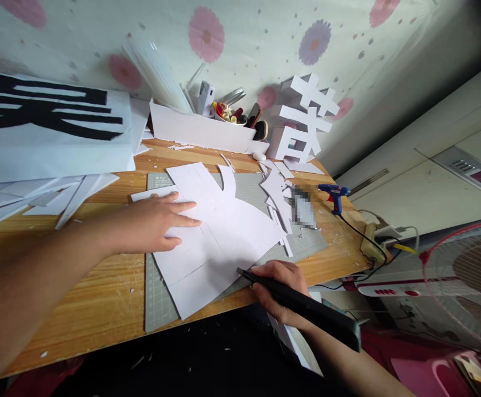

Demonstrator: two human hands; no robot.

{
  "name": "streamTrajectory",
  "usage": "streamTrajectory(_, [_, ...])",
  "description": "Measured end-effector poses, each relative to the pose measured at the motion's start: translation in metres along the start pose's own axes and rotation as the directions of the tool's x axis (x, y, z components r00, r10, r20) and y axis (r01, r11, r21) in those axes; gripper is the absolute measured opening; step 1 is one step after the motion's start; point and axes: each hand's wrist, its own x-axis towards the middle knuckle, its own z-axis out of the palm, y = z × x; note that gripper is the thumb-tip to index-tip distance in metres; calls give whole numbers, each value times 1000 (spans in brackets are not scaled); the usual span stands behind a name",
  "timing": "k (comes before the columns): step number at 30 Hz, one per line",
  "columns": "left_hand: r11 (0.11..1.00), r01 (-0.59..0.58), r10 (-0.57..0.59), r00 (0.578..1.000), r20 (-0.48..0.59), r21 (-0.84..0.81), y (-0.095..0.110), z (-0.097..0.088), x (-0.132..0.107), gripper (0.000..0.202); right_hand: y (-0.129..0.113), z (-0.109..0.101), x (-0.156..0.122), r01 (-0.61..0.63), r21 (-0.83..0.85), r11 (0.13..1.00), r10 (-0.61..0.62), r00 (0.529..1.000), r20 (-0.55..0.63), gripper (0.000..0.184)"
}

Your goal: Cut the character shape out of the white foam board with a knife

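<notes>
My left hand (153, 223) lies flat with its fingers spread, pressing on a white foam board sheet (227, 226). The sheet has curved cut edges and faint drawn lines, and it rests on a grey cutting mat (157, 300). Wrapped in my right hand (279, 286) is a black utility knife (314, 311), its tip by the sheet's lower right edge. I cannot tell whether the tip touches the board. A narrow curved white strip (228, 182) sits at the sheet's top, and cut-off white scraps (279, 201) lie to its right.
A blue glue gun (334, 194) stands at the right, its cord running to a power strip (373, 242). Behind are a raised white character (306, 118) and a white tray (199, 131) of supplies. Black-printed paper (50, 149) covers boards at left. A fan (467, 275) stands right.
</notes>
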Motion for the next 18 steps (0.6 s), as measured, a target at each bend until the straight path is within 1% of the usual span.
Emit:
streamTrajectory(3, [1000,-8,8,1000,16,28,2,-1,-1,58,-2,2,-5,-65,-9,998,64,997,-30,12])
streamTrajectory(5, [999,-12,11,1000,17,43,2,-2,-2,57,-5,4,-8,-91,-31,995,88,994,-71,12])
streamTrajectory(9, [999,-2,4,999,-35,50,-1,1,-1,55,-13,14,-9,-74,-73,995,59,980,-190,15])
streamTrajectory(11, [997,20,-15,997,-76,74,-2,3,-2,57,-18,22,-6,-15,-69,998,0,978,-210,19])
streamTrajectory(13, [995,37,-27,995,-101,97,-1,4,-3,60,-23,31,-1,81,-61,995,-92,974,-209,22])
streamTrajectory(15, [994,30,-20,996,-92,106,3,4,-5,64,-27,40,6,163,-55,985,-171,962,-215,23])
streamTrajectory(16, [995,19,-11,997,-75,100,5,4,-6,67,-29,44,10,180,-52,982,-188,956,-225,23])
streamTrajectory(18, [997,-7,10,999,-41,73,10,4,-7,73,-32,51,16,171,-32,985,-174,959,-222,22])
